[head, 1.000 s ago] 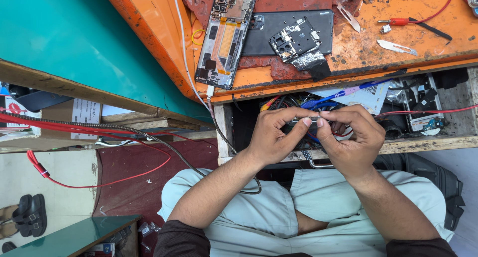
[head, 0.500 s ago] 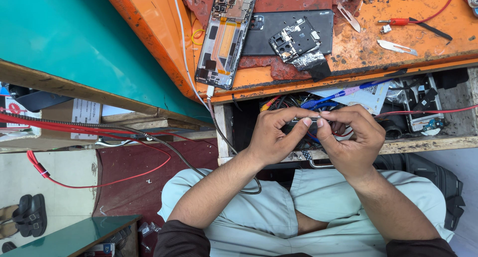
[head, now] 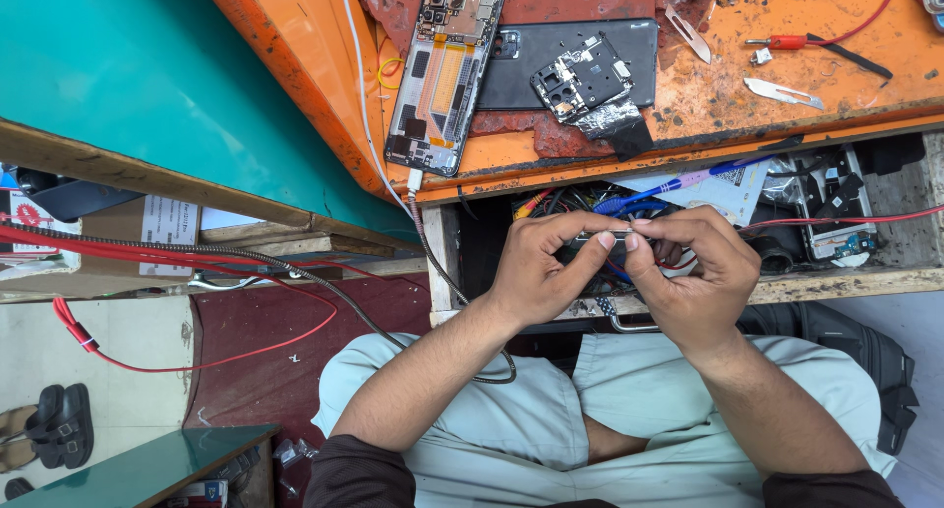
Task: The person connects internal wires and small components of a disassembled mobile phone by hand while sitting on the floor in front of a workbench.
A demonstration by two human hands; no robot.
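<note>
Over an open drawer (head: 688, 292) full of wires and parts, my left hand (head: 541, 267) and my right hand (head: 693, 272) meet. Both pinch a small thin metal part (head: 605, 235) between thumbs and forefingers. What the part is I cannot tell. Above, on the orange workbench (head: 846, 65), lies an opened phone (head: 442, 70) with its circuit board bare, next to a black back cover (head: 551, 70) with a small module (head: 580, 75) resting on it.
Metal blades (head: 782, 93) and a red-handled tool (head: 787, 43) lie on the bench at right. A blue pen (head: 678, 181) and another phone (head: 836, 238) sit in the drawer. Red and grey cables (head: 226, 272) run to the left. Sandals (head: 59, 424) stand on the floor.
</note>
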